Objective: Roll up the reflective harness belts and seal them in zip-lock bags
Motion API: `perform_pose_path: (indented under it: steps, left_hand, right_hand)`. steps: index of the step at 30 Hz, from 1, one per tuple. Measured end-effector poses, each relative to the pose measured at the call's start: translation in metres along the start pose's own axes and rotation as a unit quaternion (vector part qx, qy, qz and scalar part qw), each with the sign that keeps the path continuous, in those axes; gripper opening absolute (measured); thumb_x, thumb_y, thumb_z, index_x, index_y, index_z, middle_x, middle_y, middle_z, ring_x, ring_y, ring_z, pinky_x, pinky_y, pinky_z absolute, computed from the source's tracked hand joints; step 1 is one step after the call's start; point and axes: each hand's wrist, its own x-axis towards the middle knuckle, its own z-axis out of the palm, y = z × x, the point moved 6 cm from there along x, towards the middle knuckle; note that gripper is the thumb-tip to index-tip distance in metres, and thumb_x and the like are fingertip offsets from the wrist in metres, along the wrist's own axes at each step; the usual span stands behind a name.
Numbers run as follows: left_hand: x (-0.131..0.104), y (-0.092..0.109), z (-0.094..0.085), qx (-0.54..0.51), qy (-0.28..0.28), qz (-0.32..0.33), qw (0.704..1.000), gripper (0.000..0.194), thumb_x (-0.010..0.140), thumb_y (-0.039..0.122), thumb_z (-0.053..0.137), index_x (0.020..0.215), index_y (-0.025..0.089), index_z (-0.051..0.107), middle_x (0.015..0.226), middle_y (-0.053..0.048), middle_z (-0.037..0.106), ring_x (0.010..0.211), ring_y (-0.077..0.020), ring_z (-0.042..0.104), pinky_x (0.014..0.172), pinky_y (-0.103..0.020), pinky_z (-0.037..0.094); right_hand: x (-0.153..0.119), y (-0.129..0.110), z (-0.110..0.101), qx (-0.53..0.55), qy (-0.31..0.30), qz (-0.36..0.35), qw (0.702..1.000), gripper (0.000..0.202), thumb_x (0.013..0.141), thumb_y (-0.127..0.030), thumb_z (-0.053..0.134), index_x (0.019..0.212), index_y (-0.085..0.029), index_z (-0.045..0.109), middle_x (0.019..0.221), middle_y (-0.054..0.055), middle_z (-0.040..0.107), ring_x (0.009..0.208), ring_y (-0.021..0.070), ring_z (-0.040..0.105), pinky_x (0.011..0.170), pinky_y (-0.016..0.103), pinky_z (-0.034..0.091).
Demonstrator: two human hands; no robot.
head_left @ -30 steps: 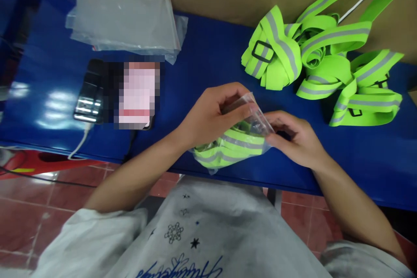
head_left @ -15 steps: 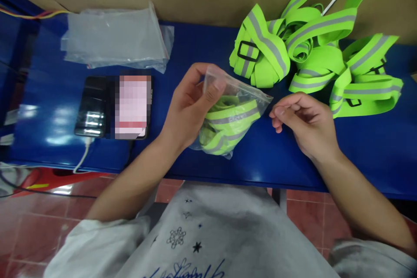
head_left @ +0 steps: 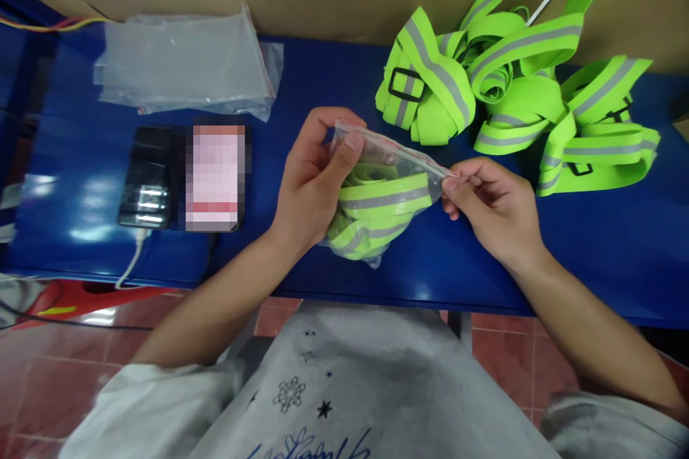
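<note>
Between my hands is a clear zip-lock bag (head_left: 392,151) with a coiled neon-green reflective strap (head_left: 385,195) inside it. My left hand (head_left: 317,176) grips the bag's upper left corner, thumb on the front and fingers behind. At the other end of the zip edge, my right hand (head_left: 489,204) pinches the corner between thumb and fingertips. The zip edge is stretched between both hands and slopes down to the right. Whether the zip is sealed, I cannot tell.
Several loose green reflective straps (head_left: 514,104) with black buckles lie heaped at the back right. A stack of flat clear bags (head_left: 186,64) rests at the back left. A glossy black device (head_left: 144,179) with a white cable and a phone (head_left: 215,179) lie on the blue table (head_left: 323,280).
My right hand has come left to the bag and taken hold of its right corner. My left hand keeps its grip on the other corner.
</note>
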Motion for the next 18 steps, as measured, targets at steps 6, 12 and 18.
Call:
perform_pose_path:
  steps: [6, 12, 18]
  left_hand:
    - [-0.002, -0.001, 0.001, 0.004, 0.009, -0.004, 1.0, 0.021, 0.099, 0.042, 0.077, 0.108, 0.028, 0.066, 0.102, 0.0, 0.079, 0.085, -0.0168, 0.077, 0.079, -0.032, 0.062]
    - [-0.007, 0.0, 0.007, 0.006, 0.001, -0.018, 1.0, 0.017, 0.099, 0.041, 0.077, 0.108, 0.03, 0.068, 0.098, 0.001, 0.079, 0.096, -0.0178, 0.079, 0.091, -0.034, 0.064]
    - [-0.008, -0.001, 0.013, 0.014, -0.028, -0.012, 0.999, 0.021, 0.102, 0.043, 0.074, 0.112, 0.027, 0.066, 0.1, -0.001, 0.081, 0.095, -0.0179, 0.08, 0.088, -0.033, 0.065]
  right_hand:
    - [-0.003, -0.004, 0.001, -0.038, 0.004, -0.062, 0.997, 0.011, 0.097, -0.027, 0.073, 0.091, -0.022, 0.066, 0.069, -0.003, 0.062, 0.057, 0.0092, 0.055, 0.054, 0.024, 0.045]
    - [-0.003, -0.01, 0.003, -0.051, 0.009, -0.1, 0.994, 0.013, 0.093, -0.017, 0.073, 0.085, -0.022, 0.064, 0.07, -0.004, 0.058, 0.058, 0.0082, 0.051, 0.054, 0.024, 0.044]
    - [-0.004, -0.008, 0.006, -0.055, -0.006, -0.107, 0.993, 0.012, 0.092, -0.013, 0.069, 0.089, -0.023, 0.065, 0.072, -0.003, 0.059, 0.061, 0.0095, 0.052, 0.055, 0.025, 0.044]
